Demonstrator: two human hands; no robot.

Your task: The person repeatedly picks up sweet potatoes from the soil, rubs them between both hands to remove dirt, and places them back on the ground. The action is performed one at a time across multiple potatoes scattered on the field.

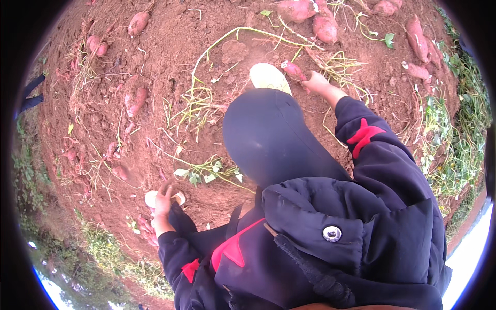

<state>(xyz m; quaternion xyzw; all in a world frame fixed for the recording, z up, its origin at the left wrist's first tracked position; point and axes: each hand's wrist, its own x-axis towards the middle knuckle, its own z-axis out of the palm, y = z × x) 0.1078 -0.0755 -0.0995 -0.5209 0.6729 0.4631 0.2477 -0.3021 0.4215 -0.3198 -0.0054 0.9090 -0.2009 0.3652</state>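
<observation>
My right hand grips one end of a small red-skinned sweet potato, whose pale broken tip points away from the fingers. It is just beside a pale shoe on my foot. Dry cut vine stems lie right behind that hand. Off to the left, my left hand is over my other pale shoe, its fingers pointing towards the soil. Whether those fingers hold anything is unclear. Close by that wrist, more red sweet potatoes lie partly hidden.
Loose reddish soil covers the ground. Large sweet potatoes lie ahead, others at the right and a few at the left. A leafy vine trails between my feet. Green vines line the right edge. Another person's dark-clothed limb shows far left.
</observation>
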